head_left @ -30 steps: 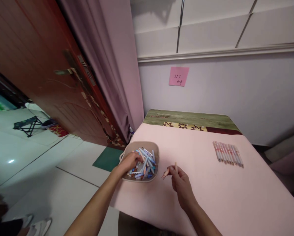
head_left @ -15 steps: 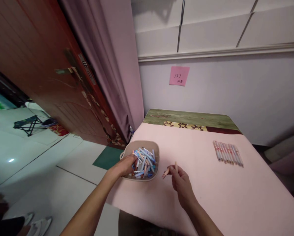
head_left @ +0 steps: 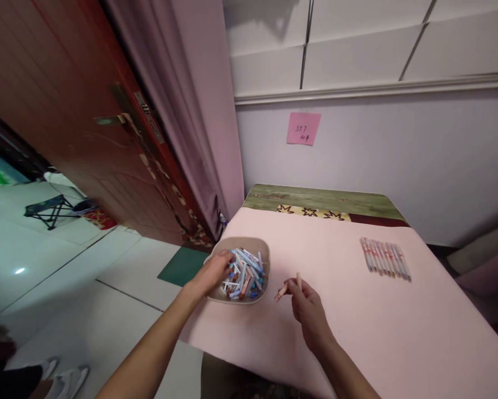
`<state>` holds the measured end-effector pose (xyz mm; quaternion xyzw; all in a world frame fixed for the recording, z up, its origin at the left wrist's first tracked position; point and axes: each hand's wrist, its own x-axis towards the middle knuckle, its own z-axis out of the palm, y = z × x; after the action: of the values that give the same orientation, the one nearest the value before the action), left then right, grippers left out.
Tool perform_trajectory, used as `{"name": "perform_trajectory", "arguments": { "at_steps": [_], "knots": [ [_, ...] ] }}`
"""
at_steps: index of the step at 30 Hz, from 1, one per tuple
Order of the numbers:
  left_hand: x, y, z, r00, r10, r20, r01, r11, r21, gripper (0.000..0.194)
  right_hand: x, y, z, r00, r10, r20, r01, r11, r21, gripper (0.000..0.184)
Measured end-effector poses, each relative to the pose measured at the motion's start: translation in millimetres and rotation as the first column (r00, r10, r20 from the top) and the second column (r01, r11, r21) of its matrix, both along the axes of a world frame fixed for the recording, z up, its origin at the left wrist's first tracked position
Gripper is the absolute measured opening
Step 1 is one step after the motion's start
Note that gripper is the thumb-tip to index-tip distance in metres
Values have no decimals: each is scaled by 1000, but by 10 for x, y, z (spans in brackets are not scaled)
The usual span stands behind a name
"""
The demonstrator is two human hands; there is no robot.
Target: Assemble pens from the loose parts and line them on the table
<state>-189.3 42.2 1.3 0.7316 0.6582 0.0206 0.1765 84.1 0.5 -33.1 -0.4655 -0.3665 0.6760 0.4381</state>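
Observation:
My left hand reaches over the left rim of a beige plastic basket, its fingers bent down among the pens. The fingertips are mostly hidden, so whether they grip anything does not show. Many loose pens in blue, white, grey and peach lie jumbled in the basket. To the right of it, my right hand is closed on two slim peach pens, held a little above the pink tabletop; one points down-left, the other sticks upward.
A neat row of pens lies side by side at the right of the pink-covered table. A pink note is stuck on the wall behind. To the left are a brown door, a folding stool and a person's feet.
My left hand has shifted slightly up toward the back of the basket, and some pens there have been stirred. My right hand stays in place with its pens.

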Motion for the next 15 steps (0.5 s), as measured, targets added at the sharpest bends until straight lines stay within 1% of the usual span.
{"name": "perform_trajectory", "arguments": {
  "at_steps": [2,4,7,12,15],
  "knots": [
    [-23,-32,20,999,-19,-26,18,1000,-18,9,7,2,1,1000,-2,-10,2,1000,-12,40],
    [-42,-81,28,997,-44,-57,40,997,-72,7,9,5,0,1000,-2,-21,2,1000,-14,40],
    [-38,-143,8,992,-68,-105,52,988,-145,12,-2,7,2,1000,2,-28,-3,1000,-13,39],
    [45,-136,-40,980,-55,-192,22,985,-171,12,-36,-2,15,1000,9,-22,-9,1000,2,41],
    [79,-115,-42,972,-69,-225,28,983,-180,14,-41,1,20,999,-1,-47,1,1000,-2,41]
  ]
}}
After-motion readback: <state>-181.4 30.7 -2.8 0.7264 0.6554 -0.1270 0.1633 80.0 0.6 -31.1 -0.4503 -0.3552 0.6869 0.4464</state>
